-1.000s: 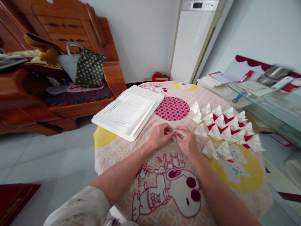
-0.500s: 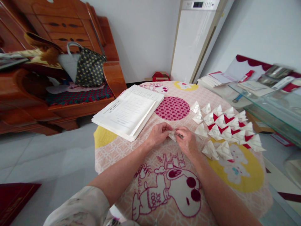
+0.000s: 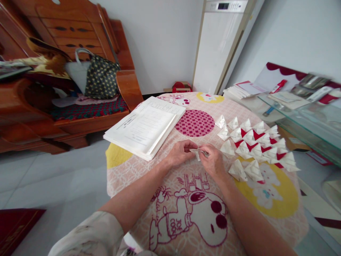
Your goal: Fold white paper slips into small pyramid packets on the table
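Both our left hand (image 3: 181,153) and our right hand (image 3: 212,161) pinch one small folded paper (image 3: 196,153) between their fingers (image 3: 190,143) over the cloth-covered desk (image 3: 127,175), where we see it between the paper stack (image 3: 144,126) at left and the rows of folded pieces (image 3: 249,136) at right.

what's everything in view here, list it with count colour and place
held paper: 1, off-white, between the hands
folded papers: many, off-white, table's right side
red patches: several, red, among them
paper stack: 1, white, table's left side
tablecloth: 1, pink with yellow, on table
bench: 1, brown, left
patterned bag: 1, dark, on bench
tall unit: 1, white, back
glass shelf: 1, clear, right
dark red object: 1, lower left
left hand: 1, bare, centre
right hand: 1, bare, centre
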`<state>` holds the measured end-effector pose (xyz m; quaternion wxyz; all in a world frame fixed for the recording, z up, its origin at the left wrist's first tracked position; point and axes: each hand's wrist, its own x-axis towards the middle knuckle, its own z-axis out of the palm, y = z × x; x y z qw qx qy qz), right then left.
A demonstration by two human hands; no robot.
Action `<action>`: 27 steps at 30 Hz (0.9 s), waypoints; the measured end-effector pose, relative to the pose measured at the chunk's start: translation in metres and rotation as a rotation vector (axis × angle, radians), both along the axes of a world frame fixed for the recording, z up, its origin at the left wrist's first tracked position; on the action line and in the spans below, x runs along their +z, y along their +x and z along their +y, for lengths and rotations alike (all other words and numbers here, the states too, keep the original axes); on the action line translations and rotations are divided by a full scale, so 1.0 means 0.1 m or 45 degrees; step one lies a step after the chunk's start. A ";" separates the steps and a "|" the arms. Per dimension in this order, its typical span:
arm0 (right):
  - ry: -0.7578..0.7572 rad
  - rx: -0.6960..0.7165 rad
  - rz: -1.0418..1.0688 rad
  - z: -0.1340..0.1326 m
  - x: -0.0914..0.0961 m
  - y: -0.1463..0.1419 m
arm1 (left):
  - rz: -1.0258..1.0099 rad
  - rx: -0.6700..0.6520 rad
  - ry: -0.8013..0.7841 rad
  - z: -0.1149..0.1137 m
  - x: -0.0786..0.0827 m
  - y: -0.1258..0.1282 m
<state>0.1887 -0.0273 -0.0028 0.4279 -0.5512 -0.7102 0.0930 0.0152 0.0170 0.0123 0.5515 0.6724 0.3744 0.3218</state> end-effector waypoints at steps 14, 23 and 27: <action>0.028 0.112 -0.028 0.00 -0.03 -0.04 | 0.258 0.220 0.254 0.01 -0.04 0.02; -0.067 0.121 0.091 0.01 -0.01 -0.01 | 0.193 0.130 0.288 -0.03 -0.05 0.02; -0.133 0.149 0.141 0.01 0.01 0.01 | 0.269 0.105 0.290 -0.05 -0.02 0.03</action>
